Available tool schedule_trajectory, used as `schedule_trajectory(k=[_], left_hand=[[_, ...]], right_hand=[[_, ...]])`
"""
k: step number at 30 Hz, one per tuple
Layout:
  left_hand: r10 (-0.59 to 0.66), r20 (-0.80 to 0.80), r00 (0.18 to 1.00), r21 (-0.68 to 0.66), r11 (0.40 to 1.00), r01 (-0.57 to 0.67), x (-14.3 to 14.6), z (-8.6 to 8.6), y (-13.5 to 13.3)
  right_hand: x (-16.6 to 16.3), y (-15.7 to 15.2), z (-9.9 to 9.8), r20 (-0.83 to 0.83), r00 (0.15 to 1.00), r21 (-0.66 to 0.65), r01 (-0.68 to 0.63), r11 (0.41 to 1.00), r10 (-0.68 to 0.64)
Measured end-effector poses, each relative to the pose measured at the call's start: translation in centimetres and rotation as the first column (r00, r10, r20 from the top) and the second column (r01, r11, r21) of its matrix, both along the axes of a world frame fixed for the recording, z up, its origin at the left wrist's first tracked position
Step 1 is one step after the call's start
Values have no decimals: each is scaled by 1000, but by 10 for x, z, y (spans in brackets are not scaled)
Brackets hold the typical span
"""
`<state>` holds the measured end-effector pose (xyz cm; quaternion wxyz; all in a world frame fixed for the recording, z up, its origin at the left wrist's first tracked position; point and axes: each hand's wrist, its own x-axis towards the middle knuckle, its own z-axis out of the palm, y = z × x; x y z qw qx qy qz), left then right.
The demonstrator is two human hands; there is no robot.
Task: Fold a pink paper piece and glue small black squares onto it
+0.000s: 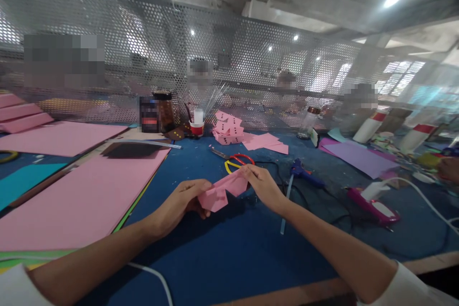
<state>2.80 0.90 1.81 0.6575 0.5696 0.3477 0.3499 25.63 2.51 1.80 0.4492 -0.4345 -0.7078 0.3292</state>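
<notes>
A folded piece of pink paper (215, 198) is in the air above the blue desk (215, 267), between the two hands, and it has a cut notch at its lower edge. The left hand (188, 197) holds its left end, with the fingers bent around it, and the right hand (264, 185) pinches its right upper corner between thumb and fingers. Just behind the paper lie scissors (242, 156) with red and yellow handles. Farther back stands a group of folded pink papers (228, 128) with dark dots, and beside it lie some flat pink pieces (266, 142). To the right of the right hand there is a blue glue gun (309, 176), with a pale stick (289, 187) pointing toward the front. More to the right are a magenta object (371, 204) and purple sheets (362, 155). On the left, big pink sheets (86, 196) cover a large part of the desk, and a black piece (131, 150) lies on them. At the back, a jar (164, 114) and a red and white cup (197, 128) stand before a perforated metal screen (244, 48).
</notes>
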Motion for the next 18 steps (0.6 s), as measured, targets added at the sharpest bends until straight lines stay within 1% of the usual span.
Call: schedule_trajectory(k=[4,6,10,14,18], left_hand=[[-131,-13,991,39,991,131,-1,2,-3],[-169,-24,985,39,985,170,-2,2,-4],[-170,-21,985,63,983,171,0,1,-6],[-134,20,991,127,983,130,1,4,-8],[-93,-38,995,201,975,99,2,6,-13]], right_hand=[[-1,-1,0,-1,1000,-23,-20,1000,20],[-2,-2,0,-4,999,-51,-48,998,48],[-6,-5,0,-10,993,-109,-118,987,118],[-12,-11,-1,-13,980,-190,-199,962,200],[-17,-16,-2,-37,962,-285,-271,919,272]])
